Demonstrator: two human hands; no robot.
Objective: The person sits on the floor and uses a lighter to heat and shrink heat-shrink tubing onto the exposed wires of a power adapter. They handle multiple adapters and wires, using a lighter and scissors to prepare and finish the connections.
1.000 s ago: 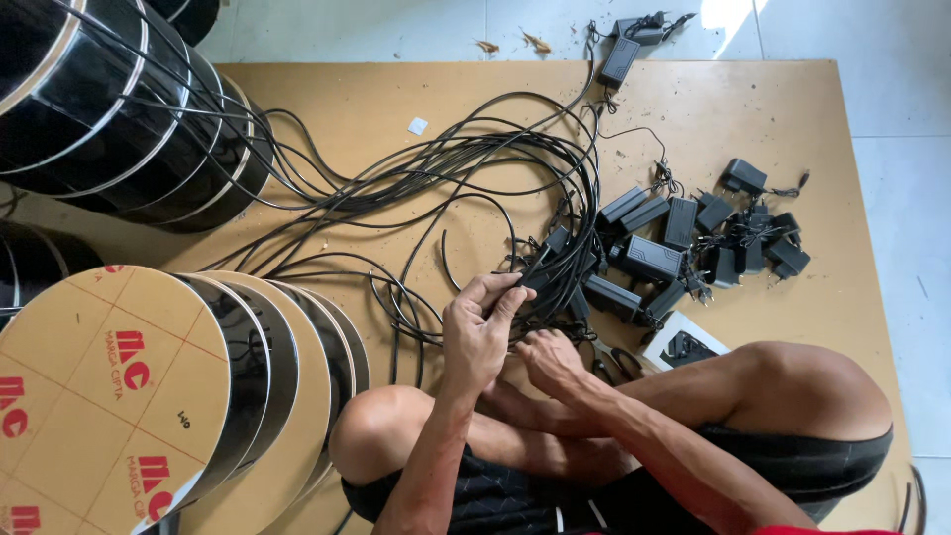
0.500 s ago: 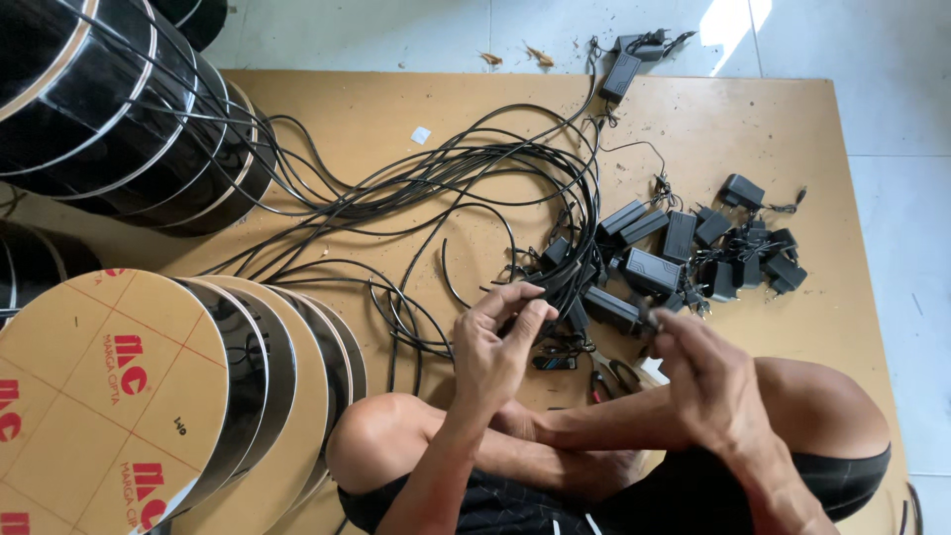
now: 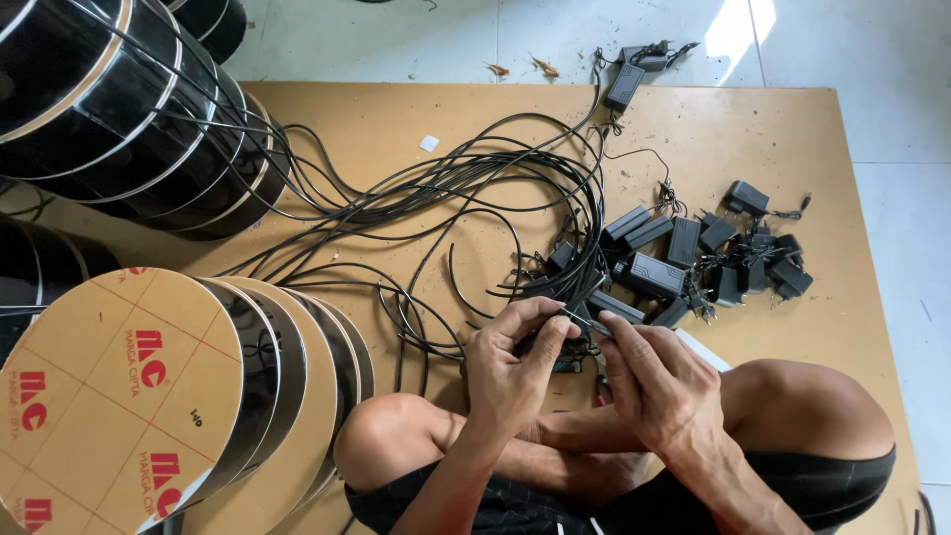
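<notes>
The person sits cross-legged at the near edge of a brown wooden board (image 3: 792, 129), and both hands meet just in front of the knees. The left hand (image 3: 510, 362) is curled, thumb and fingertips pinching the end of a thin black cable (image 3: 570, 315); the right hand (image 3: 659, 381) comes in from the other side with its fingers bent and its fingertips touching the same cable end, so the two hands grip it together, nearly knuckle to knuckle. What exactly sits between the fingertips is too small to make out. That cable end lies at the near edge of a loose tangle of black cables (image 3: 475, 188) that loops across the middle of the board, its strands running away to the left toward the reels. Just beyond the hands and to the right lies a cluster of black power adapters (image 3: 693, 253), some touching one another, with thin leads and plugs trailing among them. Another adapter (image 3: 626, 84) lies apart at the far edge of the board, half onto the pale tiled floor (image 3: 892, 59). To the left, well clear of the hands, stand big cable reels: black-wound ones (image 3: 109, 109) at the far corner, and nearer, a row of reels with round brown cardboard faces (image 3: 109, 386) leaning on each other beside the person's left knee (image 3: 381, 441)
</notes>
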